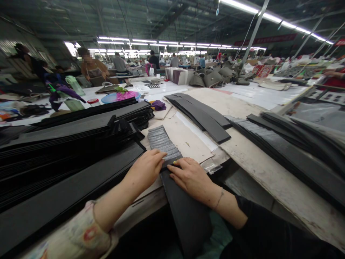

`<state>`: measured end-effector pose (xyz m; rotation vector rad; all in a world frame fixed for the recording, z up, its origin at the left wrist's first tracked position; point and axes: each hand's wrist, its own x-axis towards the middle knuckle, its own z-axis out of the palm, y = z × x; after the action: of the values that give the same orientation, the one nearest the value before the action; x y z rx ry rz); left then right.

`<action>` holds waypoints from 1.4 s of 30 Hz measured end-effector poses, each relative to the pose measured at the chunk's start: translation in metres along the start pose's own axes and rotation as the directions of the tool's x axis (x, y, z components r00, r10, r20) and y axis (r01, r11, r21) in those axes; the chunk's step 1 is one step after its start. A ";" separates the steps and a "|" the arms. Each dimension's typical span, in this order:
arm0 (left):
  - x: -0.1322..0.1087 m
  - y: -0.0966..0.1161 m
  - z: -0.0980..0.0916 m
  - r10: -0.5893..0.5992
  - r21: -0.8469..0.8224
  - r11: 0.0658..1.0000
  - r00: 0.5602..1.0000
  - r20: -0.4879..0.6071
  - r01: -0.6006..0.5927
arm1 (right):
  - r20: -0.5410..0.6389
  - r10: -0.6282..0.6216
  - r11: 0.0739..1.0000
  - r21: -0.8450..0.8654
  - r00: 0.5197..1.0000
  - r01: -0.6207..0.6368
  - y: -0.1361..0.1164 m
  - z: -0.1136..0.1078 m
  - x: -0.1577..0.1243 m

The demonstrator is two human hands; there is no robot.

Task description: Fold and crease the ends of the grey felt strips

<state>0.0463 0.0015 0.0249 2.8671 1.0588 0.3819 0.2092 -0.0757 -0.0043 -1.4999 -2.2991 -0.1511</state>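
A dark grey flat strip (184, 212) hangs over the table's near edge toward my body. Its far end meets a stack of overlapped lighter grey strip ends (163, 142) lying on the board. My left hand (147, 169) is closed, with its fingertips gripping the strip's left side where the two meet. On the right side, my right hand (192, 180) grips the same strip, its thumb and fingers close together near the left fingertips. A small yellow spot shows at the right hand's fingertip; I cannot make out what it is. The fingers partly hide the joint.
Tall piles of dark strips (67, 136) stand to the left. More strips lie ahead (199, 115) and on the board to the right (291, 144). Behind are a blue basin (106, 98), a green bottle (75, 85) and grey bags (212, 77). Several people work farther off.
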 end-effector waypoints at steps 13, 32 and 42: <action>0.036 -0.002 0.020 -0.030 -0.156 0.987 0.996 0.087 0.043 | -0.046 0.036 0.999 0.038 0.998 -0.035 -0.001 0.005 -0.003; 0.060 0.007 0.016 -0.138 -0.349 0.902 0.935 0.325 0.255 | -0.100 0.030 0.998 0.060 0.994 -0.024 0.000 0.007 -0.006; 0.056 0.005 0.017 -0.040 -0.322 0.935 0.944 0.326 0.151 | -0.086 0.053 0.996 0.083 0.995 -0.046 0.000 0.002 -0.012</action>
<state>0.0951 0.0342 0.0211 2.4484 0.9597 0.0828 0.2132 -0.0855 -0.0105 -1.4784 -2.1711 -0.1076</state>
